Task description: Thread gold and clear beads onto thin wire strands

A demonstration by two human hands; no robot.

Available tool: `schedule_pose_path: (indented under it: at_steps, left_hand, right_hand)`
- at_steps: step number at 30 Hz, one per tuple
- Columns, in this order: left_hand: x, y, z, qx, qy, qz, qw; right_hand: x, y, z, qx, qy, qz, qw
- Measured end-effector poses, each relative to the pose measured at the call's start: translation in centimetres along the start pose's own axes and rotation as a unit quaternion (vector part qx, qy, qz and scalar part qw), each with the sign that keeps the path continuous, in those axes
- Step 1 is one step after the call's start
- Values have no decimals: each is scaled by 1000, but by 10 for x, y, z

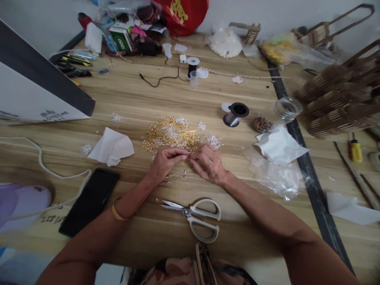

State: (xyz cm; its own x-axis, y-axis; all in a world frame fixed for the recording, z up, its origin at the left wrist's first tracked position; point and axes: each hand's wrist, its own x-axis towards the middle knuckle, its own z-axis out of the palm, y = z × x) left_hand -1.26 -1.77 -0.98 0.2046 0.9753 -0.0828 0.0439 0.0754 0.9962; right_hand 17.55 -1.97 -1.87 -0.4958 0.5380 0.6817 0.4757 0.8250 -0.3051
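Note:
My left hand and my right hand meet at the fingertips over the middle of the table. Between their pinched fingers shows a tiny red bead; finer parts are too small to make out. Just beyond lies a heap of gold and silver jewelry findings, with silver pins at its right side. Thin chains stretch across the wood below my hands. Nearer to me, scissors with pale handles rest with blades pointing left.
A black phone lies by my left forearm. White paper is at left, a wire spool and a tipped glass jar with beads at right. Plastic bags lie beside my right arm. Brown baskets stand far right.

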Motion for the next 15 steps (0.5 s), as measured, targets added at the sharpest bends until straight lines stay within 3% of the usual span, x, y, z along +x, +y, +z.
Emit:
schedule_pose_path:
  at_steps: [15]
  left_hand:
    - [1,2,1,1,1,11,1000]
  right_hand:
    - [-2,0,0,6,-8,9,1000]
